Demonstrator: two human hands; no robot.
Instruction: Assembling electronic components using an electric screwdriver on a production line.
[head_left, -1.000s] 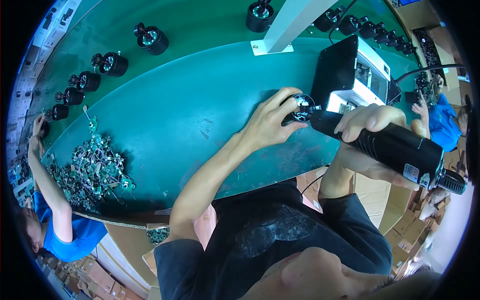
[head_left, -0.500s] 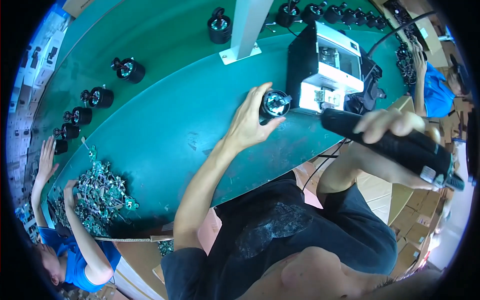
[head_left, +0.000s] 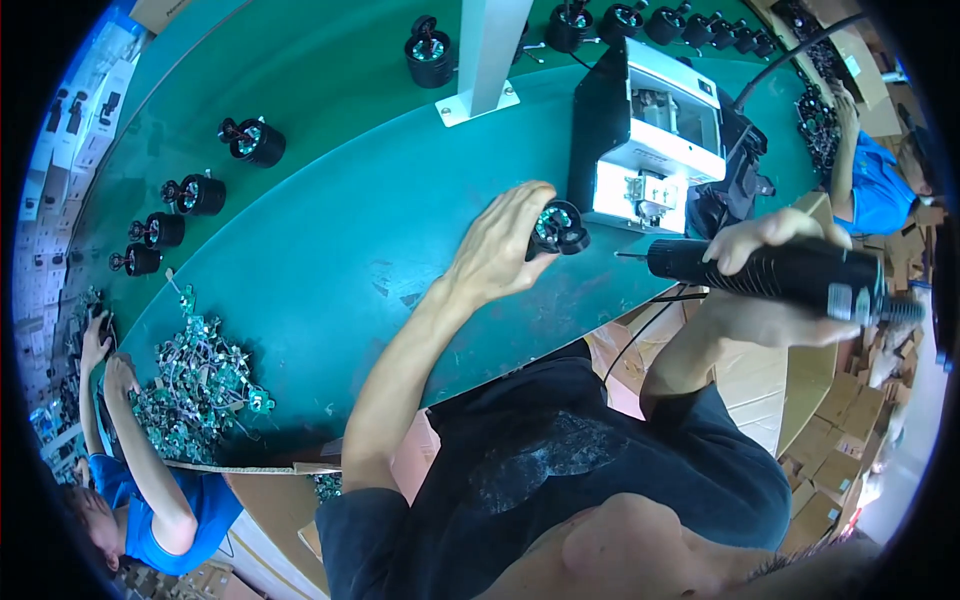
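My left hand (head_left: 500, 245) is closed round a black cylindrical housing (head_left: 560, 228), whose open end shows a circuit board inside. In my right hand (head_left: 775, 250) is a black electric screwdriver (head_left: 800, 270), held level with its thin bit pointing left toward the housing. A gap separates the bit from the housing. Just beyond both hands stands a black and white screw feeder (head_left: 650, 140) with a lit front; the housing is close to its lower left corner.
A metal post (head_left: 490, 60) rises from the green table (head_left: 330, 260). Several black housings (head_left: 258, 142) stand along the green belt behind. A heap of small circuit boards with wires (head_left: 205, 385) lies at left. Co-workers in blue sit at left (head_left: 165, 520) and right (head_left: 875, 185).
The screwdriver has swung from a slant to nearly level, its bit now in sight. My left hand has tilted the housing and brought it slightly nearer. Housings on the belt have shifted slightly left.
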